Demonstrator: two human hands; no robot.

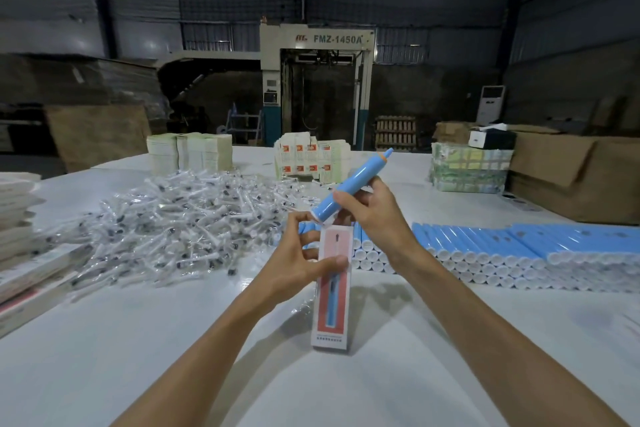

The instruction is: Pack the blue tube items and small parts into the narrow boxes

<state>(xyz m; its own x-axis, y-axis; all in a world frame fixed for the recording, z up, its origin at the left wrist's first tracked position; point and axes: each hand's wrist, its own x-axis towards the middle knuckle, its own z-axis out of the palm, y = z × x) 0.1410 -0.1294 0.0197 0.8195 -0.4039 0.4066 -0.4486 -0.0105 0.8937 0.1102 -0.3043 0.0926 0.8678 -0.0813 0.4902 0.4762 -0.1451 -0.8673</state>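
Blue tube point(353, 184), apparently light, rigid and smooth, gripped mid-barrel by right hand point(372, 215), base at mouth of narrow box point(331, 291) pinched upright by left hand point(300, 263).

Two bare arms are all that shows of the person. The left forearm point(214, 340) and the right forearm point(478, 322) are uncovered from the lower edge of the view up to the wrists. They are slim and smooth, and look broader near that edge, where the wide lens stretches them. The left grip point(298, 267) and the right grip point(375, 215) are bare as well, with long, slender fingers point(346, 199). The nails that show look short. Overhead light leaves a soft sheen on the skin.
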